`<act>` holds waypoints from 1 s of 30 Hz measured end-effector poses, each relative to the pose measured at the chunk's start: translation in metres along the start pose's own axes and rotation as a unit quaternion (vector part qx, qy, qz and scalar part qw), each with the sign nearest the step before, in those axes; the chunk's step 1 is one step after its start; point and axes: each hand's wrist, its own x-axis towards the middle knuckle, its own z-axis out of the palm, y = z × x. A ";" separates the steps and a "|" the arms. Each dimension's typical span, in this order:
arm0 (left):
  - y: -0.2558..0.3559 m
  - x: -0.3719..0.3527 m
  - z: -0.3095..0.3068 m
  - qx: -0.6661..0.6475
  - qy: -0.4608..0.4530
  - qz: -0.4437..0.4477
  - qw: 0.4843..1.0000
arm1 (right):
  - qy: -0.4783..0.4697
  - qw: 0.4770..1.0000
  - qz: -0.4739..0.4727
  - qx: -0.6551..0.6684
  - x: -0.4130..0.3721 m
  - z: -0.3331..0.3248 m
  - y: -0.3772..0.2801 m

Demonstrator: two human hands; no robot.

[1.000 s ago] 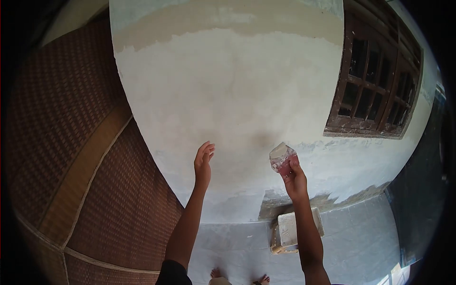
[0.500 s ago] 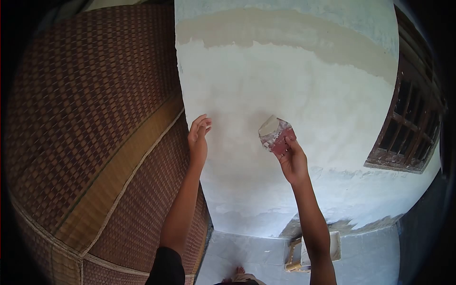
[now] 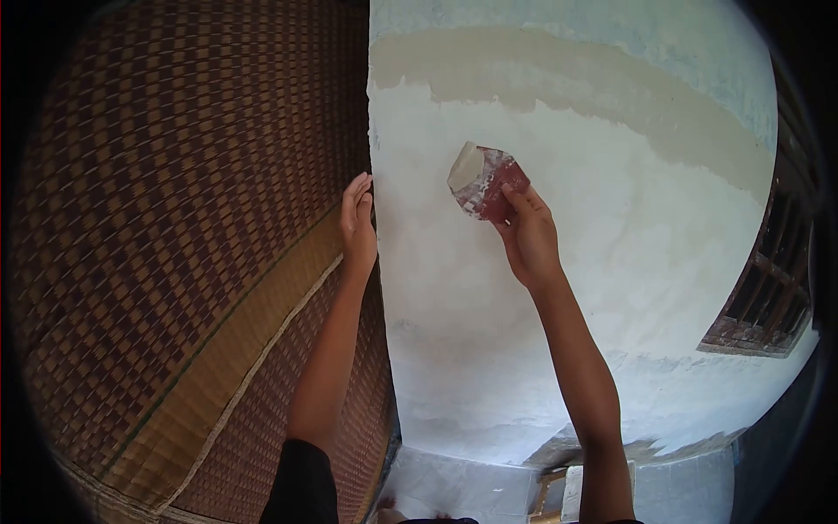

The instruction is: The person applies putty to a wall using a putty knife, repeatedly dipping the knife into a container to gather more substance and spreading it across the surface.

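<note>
Before the wall (image 3: 467,332), scraper (image 3: 491,185) diagonally up-left

A flat, dull-red putty spreader (image 3: 491,185) is held at about one o'clock from the centre of the view, tilted, its loaded edge facing ten o'clock. A beige-grey layer of putty (image 3: 467,167) coats that edge; whitish smears streak its middle, and the red shows clearest toward three o'clock.

Left grip (image 3: 359,229) loose, right grip (image 3: 532,234) pinched

1 scraper (image 3: 497,185), 2 forearms (image 3: 578,358), 1 window (image 3: 768,288)
</note>
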 end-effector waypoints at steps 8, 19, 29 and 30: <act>-0.047 0.058 0.000 -0.006 -0.053 0.037 0.998 | 0.019 0.926 -0.216 -0.309 0.062 0.056 0.014; -0.091 0.083 0.016 0.034 -0.079 0.172 0.981 | 0.021 0.482 -0.567 -0.668 0.124 0.093 0.053; -0.100 0.080 0.025 0.030 -0.092 0.196 0.976 | 0.075 0.379 -0.570 -0.725 0.148 0.076 0.062; -0.100 0.079 0.026 0.029 -0.093 0.196 0.976 | 0.078 0.376 -0.570 -0.726 0.149 0.075 0.062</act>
